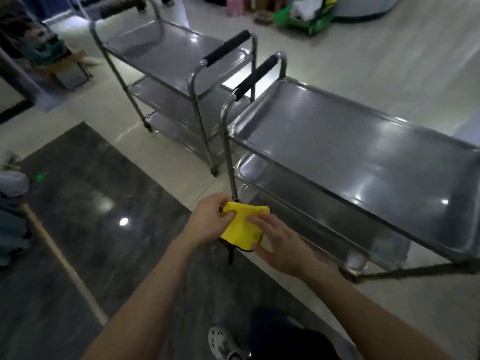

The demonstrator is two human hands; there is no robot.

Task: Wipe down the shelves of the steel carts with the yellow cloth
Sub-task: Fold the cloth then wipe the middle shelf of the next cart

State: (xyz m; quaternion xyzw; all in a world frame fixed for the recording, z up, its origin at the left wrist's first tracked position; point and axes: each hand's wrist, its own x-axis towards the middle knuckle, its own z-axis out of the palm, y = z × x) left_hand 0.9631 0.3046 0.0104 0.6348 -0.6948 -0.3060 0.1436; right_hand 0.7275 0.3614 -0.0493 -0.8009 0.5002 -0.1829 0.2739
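A folded yellow cloth with a dark edge is held between both hands in front of me, above the floor. My left hand pinches its upper left corner. My right hand grips its right side, thumb under and fingers on top. Just right of the cloth stands the near steel cart, three shelves, with a black foam handle at its left end. A second steel cart of the same kind stands behind it to the left. Neither hand touches a cart.
The floor is pale tile with a dark polished stone strip on the left. My shoe shows at the bottom. Boxes and clutter lie far left, green and pink bags at the back. A person's feet stand at the left edge.
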